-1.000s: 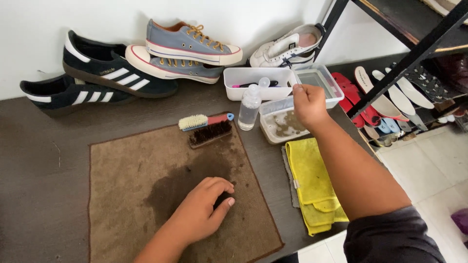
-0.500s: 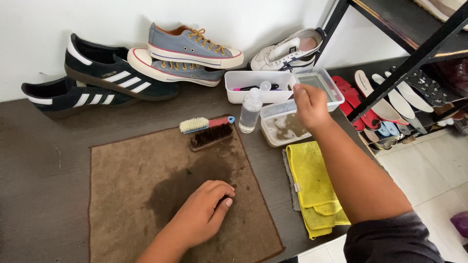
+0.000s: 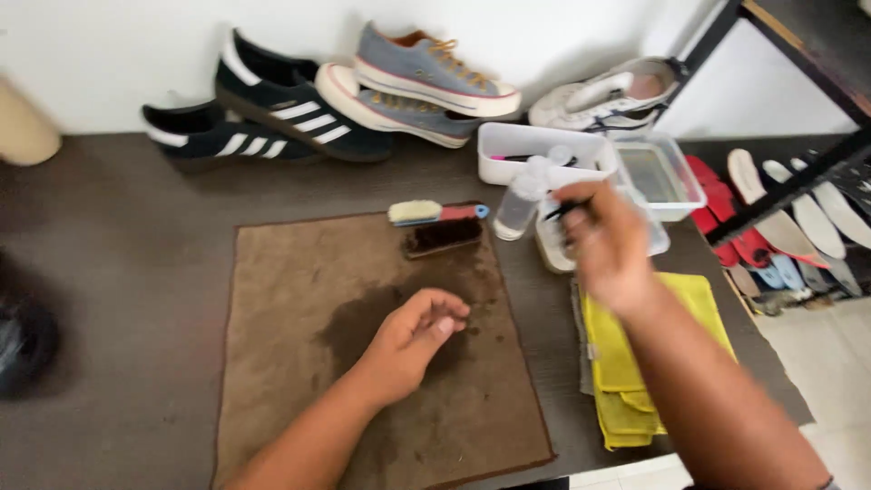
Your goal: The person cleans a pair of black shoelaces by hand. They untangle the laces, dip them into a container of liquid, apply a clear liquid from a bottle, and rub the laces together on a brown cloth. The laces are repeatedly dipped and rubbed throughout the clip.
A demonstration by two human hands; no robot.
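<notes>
My left hand (image 3: pixel 408 340) rests on a brown towel (image 3: pixel 290 299), over a dark damp patch; its fingers are curled and hide what lies beneath. My right hand (image 3: pixel 608 245) is blurred above the near edge of a clear tub (image 3: pixel 552 247) and the yellow cloth (image 3: pixel 635 372). Its fingers pinch a thin dark tool (image 3: pixel 570 210). A small spray bottle (image 3: pixel 522 200) stands just left of that hand. A dark-bristled wooden brush (image 3: pixel 442 236) and a pale brush with a red handle (image 3: pixel 426 211) lie at the towel's far edge.
Against the wall are black striped sneakers (image 3: pixel 290 109), blue-grey sneakers (image 3: pixel 426 77) and a white sneaker (image 3: pixel 608 95). A white tray (image 3: pixel 508 143) and a second clear tub (image 3: pixel 676 177) sit behind the bottle. A black rack (image 3: pixel 798 181) with insoles stands right. A dark object (image 3: pixel 23 340) sits far left.
My right hand has pulled back from over the clear tub toward me, carrying the thin dark tool. My left hand has stayed on the damp patch. The view has shifted left.
</notes>
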